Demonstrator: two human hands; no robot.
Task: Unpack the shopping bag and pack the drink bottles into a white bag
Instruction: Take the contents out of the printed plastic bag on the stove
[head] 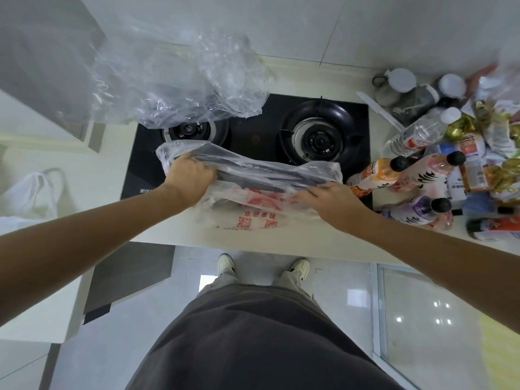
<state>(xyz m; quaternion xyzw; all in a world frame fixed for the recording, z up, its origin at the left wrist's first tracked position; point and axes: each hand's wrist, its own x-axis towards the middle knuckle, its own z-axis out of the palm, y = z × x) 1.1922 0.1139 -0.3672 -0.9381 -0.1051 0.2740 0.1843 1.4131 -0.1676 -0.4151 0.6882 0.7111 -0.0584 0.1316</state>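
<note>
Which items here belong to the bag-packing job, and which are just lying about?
Job: white bag, held by left hand and right hand; drink bottles; clear bag.
Lying about: stove, jars, knife.

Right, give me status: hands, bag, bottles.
Left hand and right hand both gripping the translucent white red-printed plastic bag, mouth held open. Black-capped drink bottles lying on counter at right, unpacked. Nothing blocking.

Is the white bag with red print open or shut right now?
Open: the left hand and right hand pull the white bag mouth apart.
</note>
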